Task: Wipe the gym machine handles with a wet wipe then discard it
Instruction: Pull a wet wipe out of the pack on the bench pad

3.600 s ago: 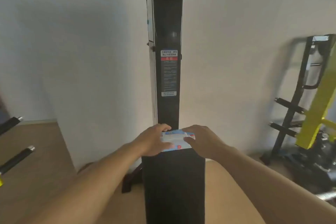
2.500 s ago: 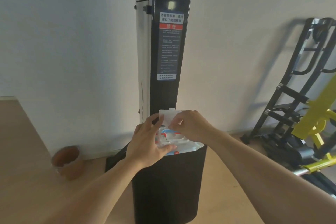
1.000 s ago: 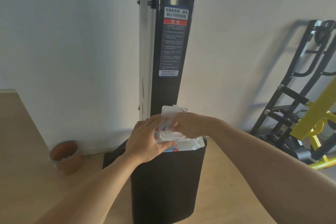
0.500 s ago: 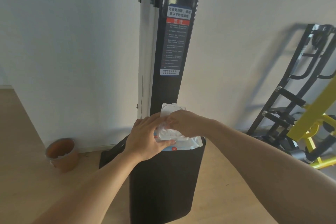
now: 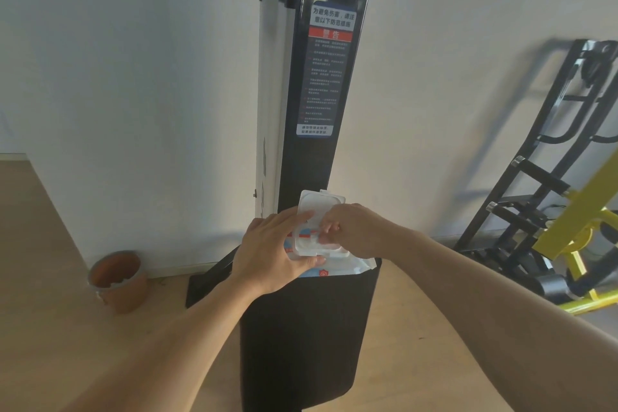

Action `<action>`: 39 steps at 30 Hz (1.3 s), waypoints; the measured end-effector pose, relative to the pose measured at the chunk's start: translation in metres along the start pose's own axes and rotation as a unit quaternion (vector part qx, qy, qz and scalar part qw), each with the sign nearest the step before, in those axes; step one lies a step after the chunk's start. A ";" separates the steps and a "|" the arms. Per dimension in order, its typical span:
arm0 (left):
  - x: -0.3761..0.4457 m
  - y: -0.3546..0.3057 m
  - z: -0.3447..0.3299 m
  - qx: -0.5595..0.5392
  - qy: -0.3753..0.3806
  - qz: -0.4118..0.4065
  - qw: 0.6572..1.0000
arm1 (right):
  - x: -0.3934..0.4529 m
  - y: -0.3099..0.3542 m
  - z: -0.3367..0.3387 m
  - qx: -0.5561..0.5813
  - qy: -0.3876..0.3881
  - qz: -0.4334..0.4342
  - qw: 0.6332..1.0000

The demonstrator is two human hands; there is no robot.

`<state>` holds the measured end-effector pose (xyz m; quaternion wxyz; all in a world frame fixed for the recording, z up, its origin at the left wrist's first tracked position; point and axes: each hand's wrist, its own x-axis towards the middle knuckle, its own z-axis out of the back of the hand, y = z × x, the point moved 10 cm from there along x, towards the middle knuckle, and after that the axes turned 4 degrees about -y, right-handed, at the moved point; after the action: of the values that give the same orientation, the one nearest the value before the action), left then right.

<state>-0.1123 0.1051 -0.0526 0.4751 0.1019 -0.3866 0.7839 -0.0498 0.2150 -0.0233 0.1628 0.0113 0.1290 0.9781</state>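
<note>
A white and blue wet wipe pack (image 5: 334,266) rests on top of the black padded seat (image 5: 301,338) of the gym machine, whose black upright column (image 5: 329,84) carries a warning label. The pack's white flip lid (image 5: 321,202) stands open. My left hand (image 5: 274,251) grips the pack's left side and holds it down. My right hand (image 5: 351,227) is over the pack's opening, fingertips pinched at it; whether a wipe is between them is hidden. No machine handles show in this view.
A small terracotta pot (image 5: 117,279) stands on the wooden floor at the left by the white wall. A black rack (image 5: 535,177) and a yellow machine frame (image 5: 582,214) fill the right side.
The pack's lid was flipped open over the earlier frames. In the last second my right fingertips stay at the opening and the view has shifted slightly; my left hand keeps its hold.
</note>
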 end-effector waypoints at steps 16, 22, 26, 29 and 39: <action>0.002 0.004 0.001 0.017 -0.009 0.021 1.000 | -0.008 0.016 0.011 0.101 -0.045 -0.003 0.994; 0.001 0.008 -0.002 0.021 -0.001 0.040 0.999 | -0.011 0.000 0.019 0.076 -0.088 -0.023 0.993; 0.000 0.007 0.001 0.020 -0.002 0.043 0.999 | -0.012 0.007 0.026 0.095 -0.130 -0.016 0.987; 0.002 0.006 0.002 0.019 -0.004 0.048 0.999 | -0.014 0.007 0.033 0.128 -0.157 -0.024 0.979; 0.001 0.009 0.001 0.009 0.007 0.067 0.998 | -0.014 0.010 0.040 0.101 -0.165 -0.019 0.981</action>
<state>-0.1202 0.1033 -0.0556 0.4228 0.0746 -0.3820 0.8184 -0.0375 0.2113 0.0178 0.1980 0.1863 0.1990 0.9415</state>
